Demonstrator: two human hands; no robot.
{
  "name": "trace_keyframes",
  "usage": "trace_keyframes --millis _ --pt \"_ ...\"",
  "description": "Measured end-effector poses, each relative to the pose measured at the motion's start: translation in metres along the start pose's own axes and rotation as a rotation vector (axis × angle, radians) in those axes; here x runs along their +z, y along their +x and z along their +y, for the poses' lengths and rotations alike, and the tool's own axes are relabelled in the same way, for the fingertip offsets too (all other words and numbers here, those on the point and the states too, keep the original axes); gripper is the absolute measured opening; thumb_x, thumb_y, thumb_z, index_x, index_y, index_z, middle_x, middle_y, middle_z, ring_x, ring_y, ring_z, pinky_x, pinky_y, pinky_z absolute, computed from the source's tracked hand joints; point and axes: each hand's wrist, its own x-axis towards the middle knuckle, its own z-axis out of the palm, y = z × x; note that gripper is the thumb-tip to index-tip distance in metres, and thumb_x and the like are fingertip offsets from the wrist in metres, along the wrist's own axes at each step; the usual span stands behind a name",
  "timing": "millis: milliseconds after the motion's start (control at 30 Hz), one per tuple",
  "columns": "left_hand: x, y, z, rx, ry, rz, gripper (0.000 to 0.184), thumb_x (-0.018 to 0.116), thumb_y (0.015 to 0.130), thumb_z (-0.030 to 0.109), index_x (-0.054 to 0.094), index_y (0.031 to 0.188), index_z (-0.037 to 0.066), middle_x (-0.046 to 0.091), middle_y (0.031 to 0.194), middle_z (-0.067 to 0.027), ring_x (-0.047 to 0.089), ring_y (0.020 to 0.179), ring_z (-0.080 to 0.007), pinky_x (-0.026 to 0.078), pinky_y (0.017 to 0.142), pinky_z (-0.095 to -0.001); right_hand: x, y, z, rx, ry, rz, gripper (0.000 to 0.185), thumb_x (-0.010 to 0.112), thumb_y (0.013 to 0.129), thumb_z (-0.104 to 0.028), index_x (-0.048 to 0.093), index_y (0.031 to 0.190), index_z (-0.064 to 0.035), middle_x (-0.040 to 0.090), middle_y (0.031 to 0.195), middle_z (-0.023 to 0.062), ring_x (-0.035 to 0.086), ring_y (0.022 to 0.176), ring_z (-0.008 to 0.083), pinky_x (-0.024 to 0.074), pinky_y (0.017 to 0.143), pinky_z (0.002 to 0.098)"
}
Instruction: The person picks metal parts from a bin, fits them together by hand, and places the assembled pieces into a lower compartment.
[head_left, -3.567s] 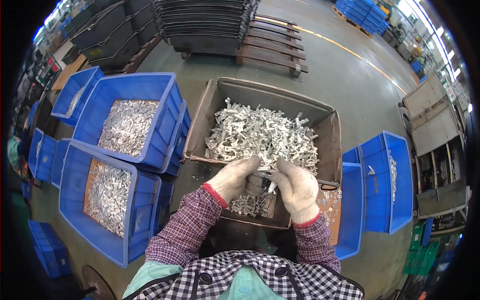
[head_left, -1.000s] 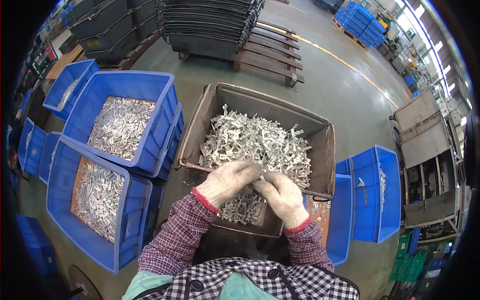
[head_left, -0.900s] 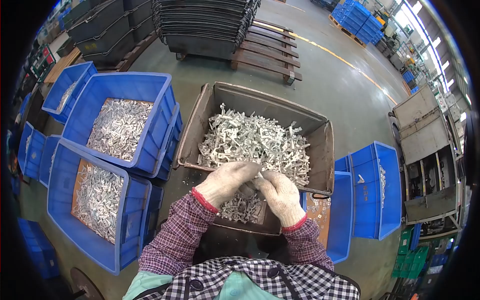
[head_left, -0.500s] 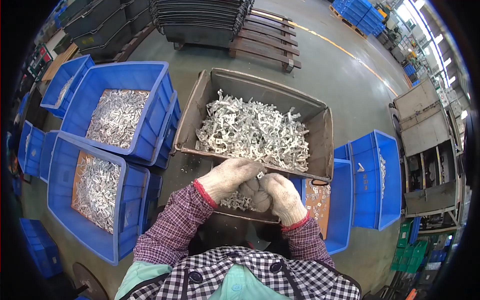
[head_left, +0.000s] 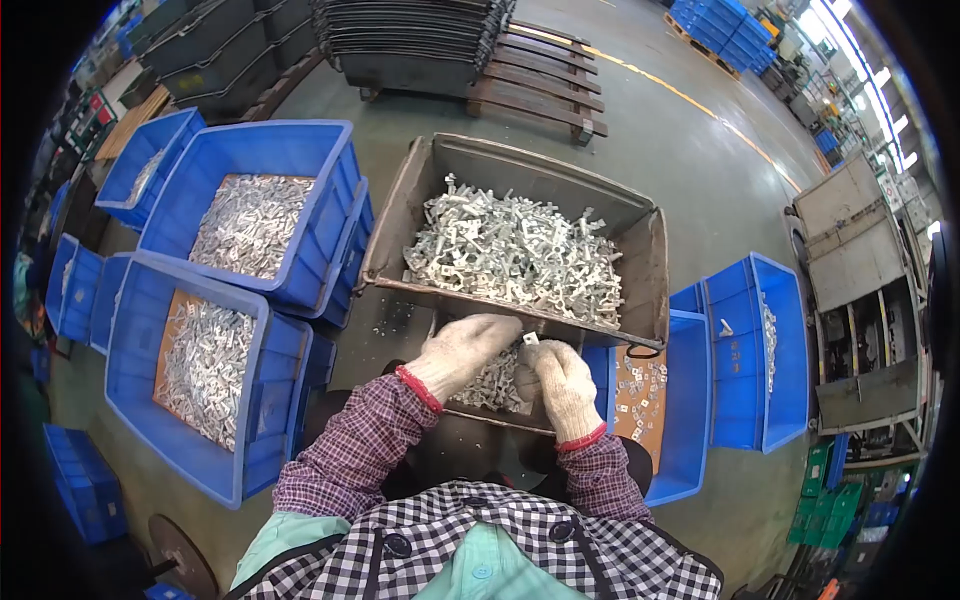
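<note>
Both my hands wear off-white knitted gloves with red cuffs, over a smaller bin of metal parts [head_left: 490, 390] close to my body. My right hand [head_left: 562, 385] is closed, its greyed fingertips pinching a small metal piece with a hole [head_left: 531, 340]. My left hand [head_left: 465, 352] is just left of it, back upward, fingers stretched toward the right hand; its palm side is hidden. A large worn metal bin [head_left: 640, 250] stands right beyond my hands, heaped with small silvery metal clamps [head_left: 515, 250].
Blue crates [head_left: 265, 330] of metal parts stand at left. At right, a blue crate [head_left: 685, 400] has flat pieces scattered on a brown board [head_left: 640, 400], with another blue crate [head_left: 735, 350] beside it. A wooden pallet [head_left: 540, 80] and stacked dark bins [head_left: 410, 60] stand beyond.
My hands have drawn apart a little, and the left hand's fingers have straightened. The metal piece now stands out at my right fingertips. The view has shifted slightly.
</note>
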Motion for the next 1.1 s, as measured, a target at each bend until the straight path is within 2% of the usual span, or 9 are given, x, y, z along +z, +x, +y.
trace_keyframes --millis 33,133,200,267,333,400,633,933,1100 --pt "0.004 0.0 0.001 0.079 0.041 -0.01 0.046 0.058 0.103 0.04 0.068 0.135 0.009 0.069 0.133 -0.0141 0.064 0.127 -0.025 0.047 0.11 -0.0346 0.0 0.003 0.008 -0.225 -0.189 0.001 0.031 0.066 0.098 -0.027 0.071 0.105 0.0025 0.066 0.078 0.006 0.058 0.06 0.0117 0.0475 0.056 0.0278" --pt "-0.004 -0.021 -0.006 -0.037 0.005 0.026 0.042 0.06 0.104 0.035 0.07 0.13 0.004 0.072 0.124 -0.0119 0.066 0.117 -0.019 0.051 0.103 -0.0336 0.022 -0.005 0.003 -0.276 -0.264 -0.111 0.033 0.068 0.097 -0.027 0.072 0.108 0.0032 0.069 0.081 0.0062 0.062 0.066 0.0114 0.0495 0.062 0.0269" --pt "-0.017 -0.046 0.003 -0.035 -0.079 0.193 0.04 0.061 0.103 0.034 0.071 0.128 0.004 0.074 0.12 -0.0115 0.068 0.112 -0.0188 0.053 0.099 -0.0335 0.028 -0.016 -0.023 0.189 -0.085 -0.257 0.034 0.067 0.097 -0.027 0.072 0.111 0.0029 0.071 0.084 0.0066 0.064 0.067 0.0116 0.0504 0.064 0.0264" --pt "-0.035 -0.066 -0.007 0.033 -0.274 0.372 0.038 0.064 0.102 0.033 0.072 0.123 0.002 0.075 0.111 -0.0105 0.071 0.105 -0.0205 0.056 0.095 -0.036 0.026 -0.014 -0.003 0.11 0.019 -0.268 0.035 0.064 0.101 -0.022 0.066 0.123 0.0055 0.07 0.089 0.0093 0.065 0.069 0.015 0.052 0.057 0.0273" --pt "-0.062 -0.078 -0.038 0.187 -0.576 0.567 0.034 0.064 0.103 0.036 0.073 0.115 0.005 0.075 0.108 -0.0093 0.072 0.1 -0.0225 0.057 0.094 -0.0396 0.014 -0.012 0.017 0.017 -0.039 -0.18 0.032 0.063 0.1 -0.022 0.071 0.119 0.0028 0.071 0.093 0.0077 0.066 0.073 0.0126 0.0542 0.067 0.0271" --pt "-0.098 -0.097 -0.061 0.32 -0.955 0.64 0.033 0.062 0.105 0.04 0.072 0.11 0.009 0.075 0.106 -0.0079 0.073 0.099 -0.0249 0.059 0.091 -0.0428 0.004 -0.012 0.01 0.201 0.186 -0.171 0.033 0.062 0.102 -0.017 0.065 0.126 0.0056 0.071 0.098 0.0121 0.068 0.077 0.0174 0.0556 0.069 0.0286" --pt "-0.154 -0.135 -0.07 0.24 -1.561 1.564 0.057 0.045 0.107 0.061 0.063 0.114 0.007 0.071 0.112 -0.0097 0.071 0.101 -0.0251 0.062 0.081 -0.0407 -0.017 0.0 0.02 0.168 0.209 -0.09 0.035 0.061 0.103 -0.017 0.064 0.128 0.006 0.072 0.101 0.0129 0.069 0.08 0.0176 0.0562 0.072 0.0295" --pt "-0.05 -0.034 0.009 0.206 -1.304 0.617 0.042 0.067 0.1 0.047 0.067 0.117 0.009 0.071 0.107 -0.0094 0.07 0.095 -0.026 0.059 0.084 -0.0446 -0.039 0.017 -0.037 0.035 0.242 0.038 0.035 0.064 0.101 -0.015 0.066 0.127 0.0082 0.073 0.106 0.0147 0.07 0.086 0.0178 0.0563 0.078 0.0311" --pt "-0.002 0.013 -0.009 -0.02 -1.233 0.313 0.042 0.07 0.098 0.041 0.063 0.124 0.009 0.071 0.106 -0.0117 0.071 0.089 -0.0263 0.059 0.082 -0.0449 -0.087 0.112 -0.041 -0.11 -0.397 0.235 0.041 0.064 0.099 -0.028 0.068 0.125 0.0023 0.074 0.106 0.0162 0.071 0.096 0.0259 0.0553 0.087 0.0365"
